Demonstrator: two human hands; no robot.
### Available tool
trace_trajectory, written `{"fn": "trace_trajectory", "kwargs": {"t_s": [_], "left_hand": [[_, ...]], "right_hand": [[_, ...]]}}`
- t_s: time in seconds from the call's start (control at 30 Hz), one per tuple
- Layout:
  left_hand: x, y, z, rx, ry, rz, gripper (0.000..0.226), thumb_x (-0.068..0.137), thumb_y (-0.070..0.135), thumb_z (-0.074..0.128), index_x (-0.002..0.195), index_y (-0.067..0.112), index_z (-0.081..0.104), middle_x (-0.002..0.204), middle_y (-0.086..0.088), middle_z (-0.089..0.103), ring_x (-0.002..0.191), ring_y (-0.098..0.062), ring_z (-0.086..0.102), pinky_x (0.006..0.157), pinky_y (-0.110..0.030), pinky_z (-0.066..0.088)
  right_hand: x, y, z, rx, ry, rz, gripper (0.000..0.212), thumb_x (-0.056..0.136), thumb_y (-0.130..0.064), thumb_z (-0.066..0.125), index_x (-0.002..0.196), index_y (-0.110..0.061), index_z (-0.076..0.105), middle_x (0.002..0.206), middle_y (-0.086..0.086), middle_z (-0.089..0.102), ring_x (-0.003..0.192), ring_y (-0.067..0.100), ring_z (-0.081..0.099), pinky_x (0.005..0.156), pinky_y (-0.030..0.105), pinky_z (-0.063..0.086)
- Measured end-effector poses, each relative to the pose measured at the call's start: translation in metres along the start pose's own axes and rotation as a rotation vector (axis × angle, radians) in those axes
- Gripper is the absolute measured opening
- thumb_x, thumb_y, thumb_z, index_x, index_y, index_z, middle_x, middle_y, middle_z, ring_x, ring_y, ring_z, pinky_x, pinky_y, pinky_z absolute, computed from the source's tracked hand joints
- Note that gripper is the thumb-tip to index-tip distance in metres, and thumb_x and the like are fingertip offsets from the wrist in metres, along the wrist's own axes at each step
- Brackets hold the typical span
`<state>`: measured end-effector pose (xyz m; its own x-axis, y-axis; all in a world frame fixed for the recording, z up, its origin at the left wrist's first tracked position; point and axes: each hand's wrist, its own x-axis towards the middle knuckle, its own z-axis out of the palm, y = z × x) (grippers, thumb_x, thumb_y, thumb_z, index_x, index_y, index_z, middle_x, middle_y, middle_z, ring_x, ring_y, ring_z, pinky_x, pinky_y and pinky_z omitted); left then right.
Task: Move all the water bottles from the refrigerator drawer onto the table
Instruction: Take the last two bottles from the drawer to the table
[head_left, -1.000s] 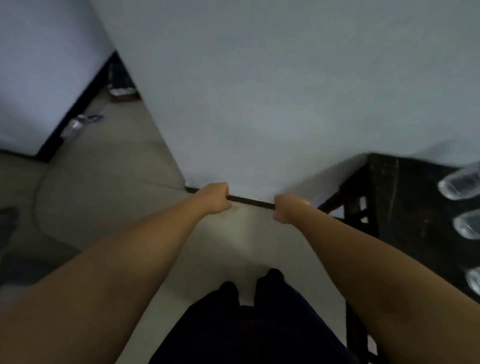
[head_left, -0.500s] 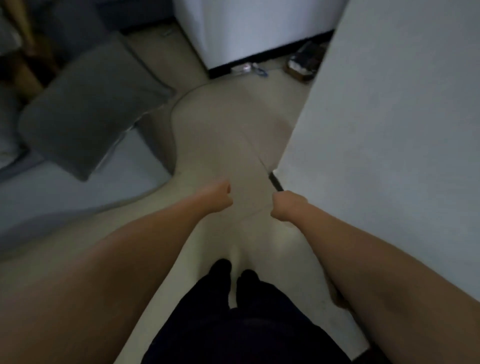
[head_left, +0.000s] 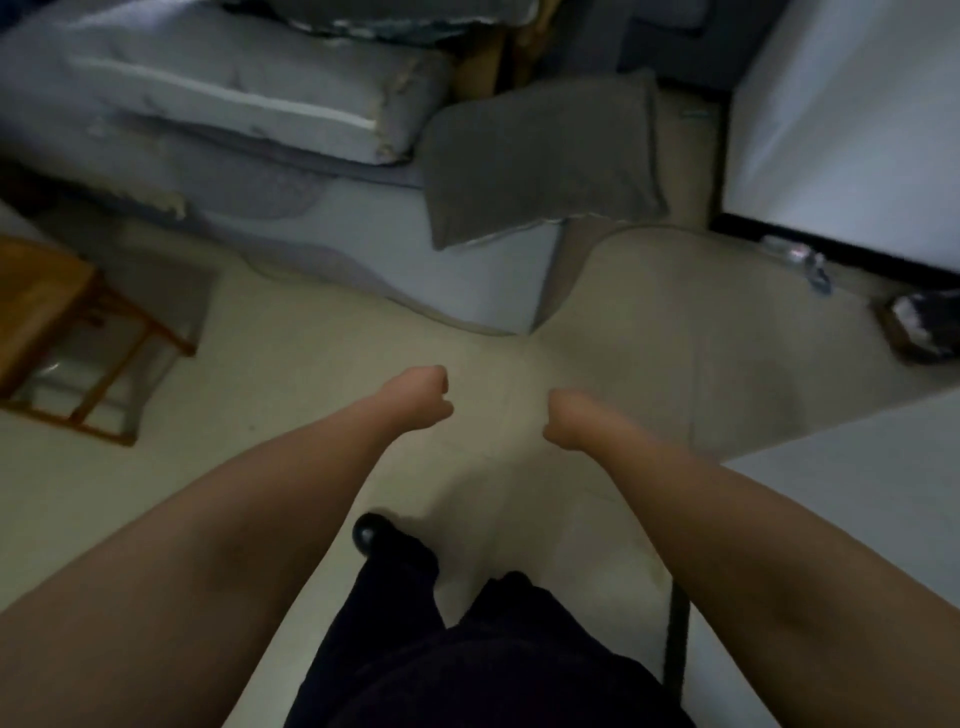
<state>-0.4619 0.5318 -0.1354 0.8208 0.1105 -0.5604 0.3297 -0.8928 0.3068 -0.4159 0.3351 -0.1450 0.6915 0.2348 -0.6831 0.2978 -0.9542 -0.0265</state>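
Observation:
No water bottle is in view. My left hand (head_left: 422, 397) and my right hand (head_left: 563, 422) hang side by side over the pale floor, both curled into fists and holding nothing. The white refrigerator front (head_left: 872, 483) fills the lower right corner, apart from my right forearm. Its drawer's inside is hidden.
A wooden stool or small table (head_left: 49, 317) stands at the left. A grey mattress with cushions (head_left: 540, 156) lies ahead on the floor. A second white appliance (head_left: 841, 130) stands at the upper right, with small clutter (head_left: 919, 322) at its foot. My dark trousers and shoes are below.
My view has swung left, away from the white refrigerator front. Both hands have come off its lower edge and now hang free. The dark table with bottles has left the view.

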Motion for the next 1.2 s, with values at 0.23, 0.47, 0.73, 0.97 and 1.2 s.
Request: {"fn": "trace_trajectory", "kwargs": {"t_s": [0.23,0.47,0.73,0.97,1.2], "left_hand": [[-0.008,-0.128,-0.044,-0.120,0.070,-0.187,0.036,0.091,0.023,0.054,0.124,0.008,0.053,0.123,-0.015,0.058,0.112,-0.030,0.056,0.086,-0.031,0.045],[-0.036,-0.260,-0.094,-0.222,0.174,-0.393,0.034,0.091,0.022,0.053,0.122,0.008,0.055,0.127,-0.014,0.057,0.117,-0.029,0.054,0.089,-0.029,0.044],[-0.097,-0.374,-0.097,-0.442,0.278,-0.635,0.030,0.091,0.022,0.054,0.116,0.006,0.057,0.121,-0.014,0.059,0.110,-0.028,0.056,0.087,-0.033,0.045],[-0.142,-0.439,-0.082,-0.617,0.333,-0.817,0.031,0.092,0.022,0.053,0.118,0.006,0.055,0.120,-0.014,0.059,0.110,-0.029,0.056,0.086,-0.032,0.045],[-0.175,-0.521,-0.085,-0.735,0.420,-1.025,0.030,0.090,0.021,0.055,0.116,0.006,0.055,0.118,-0.014,0.060,0.109,-0.029,0.056,0.087,-0.033,0.045]], "right_hand": [[0.049,-0.145,-0.048,-0.187,0.043,-0.224,0.035,0.095,-0.018,0.046,0.128,-0.005,0.047,0.133,0.015,0.051,0.120,0.032,0.053,0.093,0.034,0.045],[0.073,-0.295,-0.081,-0.343,0.047,-0.381,0.038,0.096,-0.015,0.046,0.133,-0.007,0.048,0.135,0.013,0.052,0.122,0.031,0.054,0.094,0.034,0.045],[0.072,-0.441,-0.084,-0.503,0.061,-0.583,0.044,0.096,-0.018,0.047,0.138,-0.004,0.045,0.141,0.017,0.048,0.129,0.033,0.049,0.102,0.039,0.043],[0.068,-0.554,-0.069,-0.702,0.021,-0.806,0.040,0.096,-0.018,0.046,0.134,-0.005,0.049,0.137,0.015,0.052,0.121,0.031,0.053,0.096,0.035,0.044],[0.075,-0.681,-0.056,-0.872,0.004,-0.988,0.037,0.096,-0.018,0.041,0.131,-0.009,0.052,0.132,0.013,0.055,0.117,0.030,0.054,0.088,0.034,0.045]]}}
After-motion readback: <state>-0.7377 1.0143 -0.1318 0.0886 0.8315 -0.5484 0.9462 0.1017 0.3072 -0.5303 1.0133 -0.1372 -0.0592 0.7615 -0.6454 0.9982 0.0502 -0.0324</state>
